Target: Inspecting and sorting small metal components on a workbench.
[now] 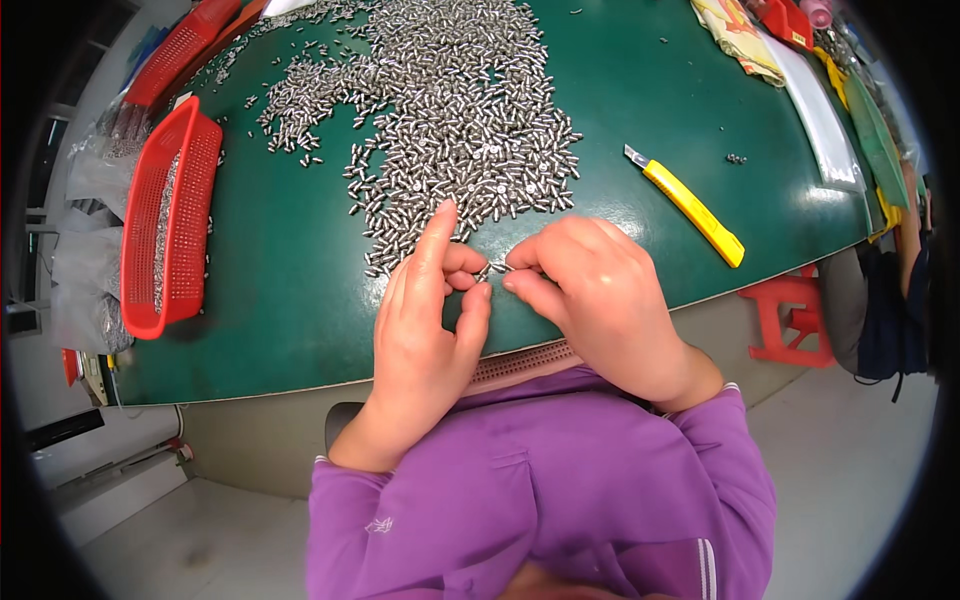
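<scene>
Left hand (420,315) and right hand (610,290) pinch metal pieces (502,267) near table edge (270,391); tabletop (690,272) lies open toward knife (694,212).

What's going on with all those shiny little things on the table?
A person in purple has the left hand and right hand close together, fingertips at a few tiny metal pieces. They're too small to tell exactly how each grip holds them. A big spread of similar pieces lies just beyond on the green table. A red basket with more inside stands at the left, and a yellow cutter knife lies at the right.
</scene>
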A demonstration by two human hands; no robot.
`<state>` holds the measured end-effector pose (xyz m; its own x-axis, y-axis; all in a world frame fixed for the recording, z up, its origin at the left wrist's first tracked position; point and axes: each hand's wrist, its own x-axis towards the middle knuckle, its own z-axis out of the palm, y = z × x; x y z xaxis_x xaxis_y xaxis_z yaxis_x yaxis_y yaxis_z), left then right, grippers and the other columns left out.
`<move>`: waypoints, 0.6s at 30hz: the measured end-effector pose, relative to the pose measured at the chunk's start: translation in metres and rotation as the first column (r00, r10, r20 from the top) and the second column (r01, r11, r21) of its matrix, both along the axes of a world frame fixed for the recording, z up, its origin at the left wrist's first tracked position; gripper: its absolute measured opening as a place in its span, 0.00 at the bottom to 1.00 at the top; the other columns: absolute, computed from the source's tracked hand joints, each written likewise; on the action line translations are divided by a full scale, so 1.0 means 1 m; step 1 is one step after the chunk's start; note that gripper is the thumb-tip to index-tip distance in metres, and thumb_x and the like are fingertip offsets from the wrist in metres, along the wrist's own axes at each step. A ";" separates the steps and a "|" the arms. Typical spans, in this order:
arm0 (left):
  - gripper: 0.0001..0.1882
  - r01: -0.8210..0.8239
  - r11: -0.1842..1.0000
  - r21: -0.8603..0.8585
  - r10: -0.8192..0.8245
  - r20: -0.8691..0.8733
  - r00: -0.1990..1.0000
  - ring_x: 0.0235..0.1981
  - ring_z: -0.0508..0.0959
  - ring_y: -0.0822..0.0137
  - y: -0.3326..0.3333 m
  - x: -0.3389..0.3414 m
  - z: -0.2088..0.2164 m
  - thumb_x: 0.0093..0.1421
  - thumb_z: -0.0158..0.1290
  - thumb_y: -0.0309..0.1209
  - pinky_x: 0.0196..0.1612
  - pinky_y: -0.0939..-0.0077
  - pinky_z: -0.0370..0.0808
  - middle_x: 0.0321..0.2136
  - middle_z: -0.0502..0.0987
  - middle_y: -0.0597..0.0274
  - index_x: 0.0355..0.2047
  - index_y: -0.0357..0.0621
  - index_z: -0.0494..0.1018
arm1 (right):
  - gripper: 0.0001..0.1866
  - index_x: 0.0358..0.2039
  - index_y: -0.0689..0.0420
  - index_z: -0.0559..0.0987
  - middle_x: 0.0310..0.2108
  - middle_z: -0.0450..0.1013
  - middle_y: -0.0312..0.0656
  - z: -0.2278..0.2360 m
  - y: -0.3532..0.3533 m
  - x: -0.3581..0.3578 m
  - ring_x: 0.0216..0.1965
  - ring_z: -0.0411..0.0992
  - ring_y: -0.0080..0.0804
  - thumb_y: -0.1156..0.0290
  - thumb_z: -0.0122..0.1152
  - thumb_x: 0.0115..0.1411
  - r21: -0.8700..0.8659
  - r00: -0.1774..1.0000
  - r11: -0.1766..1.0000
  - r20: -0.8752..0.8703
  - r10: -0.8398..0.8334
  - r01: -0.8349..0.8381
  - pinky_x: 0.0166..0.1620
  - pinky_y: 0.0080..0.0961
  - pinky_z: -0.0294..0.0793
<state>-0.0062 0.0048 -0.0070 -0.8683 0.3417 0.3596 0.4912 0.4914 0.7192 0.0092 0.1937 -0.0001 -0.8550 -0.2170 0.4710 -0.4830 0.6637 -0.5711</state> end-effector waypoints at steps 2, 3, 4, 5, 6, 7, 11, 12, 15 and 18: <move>0.41 -0.006 1.000 -0.006 0.006 -0.006 1.000 0.36 0.78 0.64 0.000 0.000 0.000 0.55 0.60 0.13 0.43 0.69 0.77 0.37 0.79 0.59 0.69 0.36 0.60 | 0.12 0.34 0.57 0.77 0.32 0.71 0.42 0.000 0.000 -0.002 0.36 0.72 0.44 0.76 0.71 0.51 0.000 0.999 1.000 0.045 0.011 -0.011 0.40 0.38 0.74; 0.41 -0.012 1.000 -0.010 0.012 -0.010 1.000 0.36 0.78 0.64 -0.001 0.000 0.000 0.54 0.61 0.14 0.43 0.69 0.77 0.36 0.79 0.59 0.69 0.36 0.61 | 0.12 0.34 0.57 0.77 0.32 0.71 0.42 0.001 0.000 -0.003 0.36 0.72 0.44 0.76 0.71 0.51 -0.001 0.999 1.000 0.045 0.011 -0.011 0.40 0.38 0.74; 0.41 -0.018 1.000 -0.013 0.018 -0.015 1.000 0.36 0.78 0.64 -0.001 0.001 -0.001 0.54 0.62 0.14 0.43 0.69 0.77 0.36 0.79 0.59 0.69 0.36 0.61 | 0.12 0.34 0.57 0.76 0.32 0.71 0.42 0.001 0.000 -0.004 0.36 0.72 0.44 0.76 0.71 0.51 0.002 0.999 1.000 0.041 0.022 -0.022 0.40 0.38 0.73; 0.41 -0.017 1.000 -0.013 0.017 -0.015 1.000 0.36 0.78 0.64 -0.001 0.001 -0.001 0.54 0.62 0.14 0.43 0.69 0.77 0.36 0.79 0.59 0.69 0.36 0.61 | 0.13 0.35 0.57 0.76 0.32 0.71 0.42 0.002 0.001 -0.006 0.36 0.72 0.45 0.76 0.71 0.50 0.004 0.999 0.999 0.036 0.033 -0.033 0.40 0.38 0.73; 0.41 -0.026 1.000 -0.016 0.026 -0.017 1.000 0.36 0.78 0.64 -0.002 0.003 -0.002 0.54 0.62 0.14 0.43 0.69 0.77 0.36 0.79 0.59 0.69 0.36 0.62 | 0.13 0.35 0.57 0.76 0.32 0.71 0.42 0.002 0.001 -0.007 0.36 0.72 0.45 0.76 0.71 0.50 0.005 0.999 0.999 0.036 0.032 -0.032 0.40 0.38 0.73; 0.41 -0.038 0.999 -0.019 0.038 -0.019 0.999 0.36 0.78 0.64 -0.002 0.004 -0.003 0.54 0.62 0.14 0.43 0.69 0.77 0.36 0.79 0.60 0.68 0.36 0.62 | 0.13 0.35 0.57 0.76 0.32 0.71 0.43 0.003 0.000 -0.008 0.36 0.72 0.45 0.76 0.71 0.50 -0.031 0.998 0.997 0.018 0.066 -0.065 0.40 0.39 0.73; 0.40 -0.050 0.999 -0.003 0.050 -0.051 0.997 0.36 0.78 0.64 -0.002 0.004 -0.003 0.54 0.62 0.14 0.42 0.69 0.77 0.36 0.79 0.60 0.68 0.36 0.63 | 0.12 0.34 0.58 0.78 0.31 0.75 0.41 0.003 0.000 -0.010 0.34 0.75 0.44 0.76 0.73 0.51 -0.089 0.993 0.990 0.014 0.114 -0.112 0.40 0.39 0.74; 0.40 -0.047 0.999 -0.015 0.046 -0.061 0.997 0.36 0.78 0.64 -0.002 0.004 -0.003 0.54 0.62 0.14 0.42 0.69 0.77 0.35 0.79 0.60 0.68 0.36 0.63 | 0.12 0.34 0.58 0.78 0.31 0.75 0.41 0.004 0.000 -0.009 0.34 0.75 0.44 0.76 0.73 0.51 -0.089 0.993 0.990 0.015 0.114 -0.112 0.40 0.39 0.74; 0.39 -0.042 0.999 -0.018 0.041 -0.064 0.997 0.36 0.78 0.63 -0.003 0.003 -0.005 0.54 0.62 0.14 0.42 0.68 0.77 0.35 0.79 0.60 0.67 0.35 0.63 | 0.12 0.35 0.58 0.78 0.31 0.75 0.41 0.006 0.002 -0.011 0.35 0.76 0.43 0.77 0.72 0.51 -0.075 0.989 0.989 0.058 0.133 -0.128 0.40 0.38 0.75; 0.39 -0.035 0.999 -0.003 0.035 -0.053 0.998 0.36 0.78 0.63 -0.003 0.002 -0.005 0.55 0.60 0.13 0.42 0.68 0.76 0.35 0.79 0.59 0.67 0.35 0.63 | 0.11 0.36 0.59 0.76 0.34 0.73 0.45 0.006 0.003 -0.013 0.37 0.73 0.49 0.78 0.68 0.53 -0.118 0.976 0.977 0.110 0.190 -0.177 0.41 0.42 0.73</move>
<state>-0.0040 0.0019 -0.0117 -0.8597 0.3129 0.4037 0.5107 0.5117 0.6909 -0.0040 0.1972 0.0057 -0.8568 -0.3297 0.3964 -0.5147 0.5019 -0.6951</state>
